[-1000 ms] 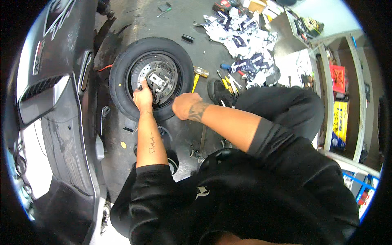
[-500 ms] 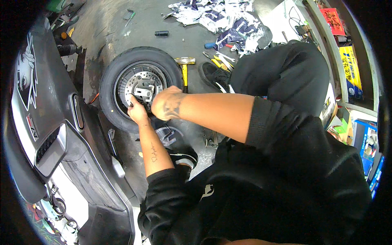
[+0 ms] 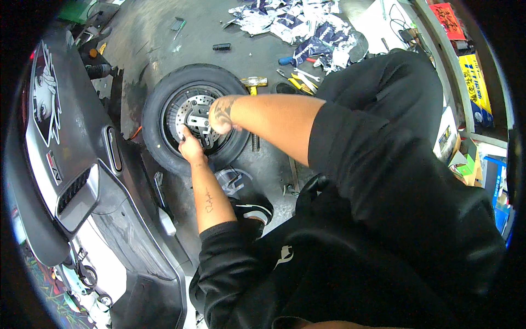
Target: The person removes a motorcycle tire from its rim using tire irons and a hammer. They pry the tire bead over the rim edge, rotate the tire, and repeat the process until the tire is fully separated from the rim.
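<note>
A black tyre (image 3: 159, 120) on a wheel lies flat on the floor, with a perforated brake disc (image 3: 189, 104) and a silver bracket (image 3: 197, 120) at its hub. My left hand (image 3: 190, 147) is at the lower left of the hub, fingers closed round a dark part too small to make out. My tattooed right hand (image 3: 222, 118) is curled over the hub's right side, slightly blurred; whatever it grips is hidden. A hammer (image 3: 255, 82) with a yellow handle lies just right of the tyre, partly behind my forearm.
A scooter body (image 3: 76, 137) runs along the left. Crumpled silver wrappers (image 3: 285, 22) and several pliers and tools (image 3: 301, 82) lie beyond the wheel. A metal shelf with boxes (image 3: 474, 88) stands at the right, beside my bent knee (image 3: 405, 77).
My right hand has moved up onto the hub from the tyre's lower right and turned over since half a second ago. My left hand stays at the hub. The view has shifted.
</note>
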### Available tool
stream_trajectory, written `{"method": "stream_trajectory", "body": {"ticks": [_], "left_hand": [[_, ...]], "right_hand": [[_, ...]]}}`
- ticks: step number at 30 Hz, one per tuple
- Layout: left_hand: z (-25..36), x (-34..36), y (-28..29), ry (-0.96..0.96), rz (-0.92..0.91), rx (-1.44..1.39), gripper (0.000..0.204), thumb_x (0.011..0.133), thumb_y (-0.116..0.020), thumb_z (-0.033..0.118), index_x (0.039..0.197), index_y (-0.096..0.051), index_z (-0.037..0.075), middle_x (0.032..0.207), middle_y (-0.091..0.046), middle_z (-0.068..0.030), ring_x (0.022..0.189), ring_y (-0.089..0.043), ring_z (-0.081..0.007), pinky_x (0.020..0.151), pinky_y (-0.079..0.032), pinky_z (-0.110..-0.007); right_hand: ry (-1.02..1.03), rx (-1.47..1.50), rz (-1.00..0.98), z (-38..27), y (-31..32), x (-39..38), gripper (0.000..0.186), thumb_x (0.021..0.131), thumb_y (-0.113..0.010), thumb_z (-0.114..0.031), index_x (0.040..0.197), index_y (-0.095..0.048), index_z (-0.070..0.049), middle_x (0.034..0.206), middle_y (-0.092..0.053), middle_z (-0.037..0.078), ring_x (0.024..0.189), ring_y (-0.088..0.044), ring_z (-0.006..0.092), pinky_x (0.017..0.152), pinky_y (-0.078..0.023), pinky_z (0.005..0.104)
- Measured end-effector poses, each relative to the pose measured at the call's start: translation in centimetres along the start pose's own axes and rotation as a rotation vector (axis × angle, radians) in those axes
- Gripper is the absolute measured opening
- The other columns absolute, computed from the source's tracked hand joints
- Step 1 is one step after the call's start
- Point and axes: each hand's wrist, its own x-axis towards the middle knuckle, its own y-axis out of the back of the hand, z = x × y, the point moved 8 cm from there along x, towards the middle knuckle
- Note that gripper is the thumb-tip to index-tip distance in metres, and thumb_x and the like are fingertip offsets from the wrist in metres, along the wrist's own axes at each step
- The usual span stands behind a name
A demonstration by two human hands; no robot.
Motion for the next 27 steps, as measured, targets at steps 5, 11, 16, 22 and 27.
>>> {"method": "stream_trajectory", "body": {"ticks": [5, 11, 16, 22, 27], "left_hand": [[0.3, 0.0, -0.1, -0.049, -0.012, -0.056, 0.09, 0.096, -0.062, 0.066, 0.125, -0.064, -0.019, 0.124, -0.072, -0.0309, 0.115, -0.07, -0.0389, 0.102, -0.052, -0.045], [0.1, 0.3, 0.1, -0.07, 0.021, 0.087, 0.097, 0.098, -0.055, 0.07, 0.127, -0.063, -0.022, 0.132, -0.065, -0.0395, 0.131, -0.062, -0.0452, 0.113, -0.044, -0.045], [0.8, -1.0, 0.7, -0.099, 0.104, 0.182, 0.099, 0.098, -0.051, 0.073, 0.124, -0.065, -0.021, 0.132, -0.065, -0.0397, 0.131, -0.061, -0.0481, 0.115, -0.043, -0.047], [1.6, -2.1, 1.3, -0.087, 0.131, 0.195, 0.098, 0.098, -0.05, 0.073, 0.127, -0.064, -0.02, 0.135, -0.062, -0.0404, 0.132, -0.06, -0.0479, 0.115, -0.043, -0.048], [2.2, -2.1, 1.6, -0.063, 0.158, 0.144, 0.094, 0.097, -0.054, 0.071, 0.126, -0.067, -0.016, 0.132, -0.066, -0.0368, 0.13, -0.062, -0.0476, 0.114, -0.045, -0.047]], "right_hand": [[0.029, 0.095, -0.137, 0.3, 1.8, 0.2, 0.018, 0.069, -0.061, -0.01, 0.078, -0.075, -0.003, 0.094, -0.08, 0.022, 0.075, -0.077, 0.0272, 0.063, -0.057, 0.0501], [-0.219, 0.09, -0.436, 2.6, -0.1, 5.8, 0.039, 0.066, -0.05, -0.006, 0.094, -0.074, 0.004, 0.115, -0.075, 0.027, 0.067, -0.066, 0.031, 0.06, -0.05, 0.0521], [-0.178, 0.16, -0.507, 5.0, -3.4, 8.9, 0.03, 0.074, -0.059, -0.009, 0.096, -0.078, 0.002, 0.085, -0.074, 0.021, 0.056, -0.057, 0.0266, 0.055, -0.047, 0.0443], [0.278, -0.51, -0.164, 1.9, -8.1, 3.5, 0.018, 0.083, -0.068, -0.01, 0.092, -0.081, -0.001, 0.097, -0.078, 0.021, 0.091, -0.077, 0.0353, 0.078, -0.06, 0.0473], [-0.106, -0.144, -0.061, 1.6, -9.1, -1.9, 0.025, 0.088, -0.066, -0.011, 0.103, -0.081, 0.001, 0.112, -0.076, 0.025, 0.105, -0.074, 0.0452, 0.089, -0.06, 0.0516]]}}
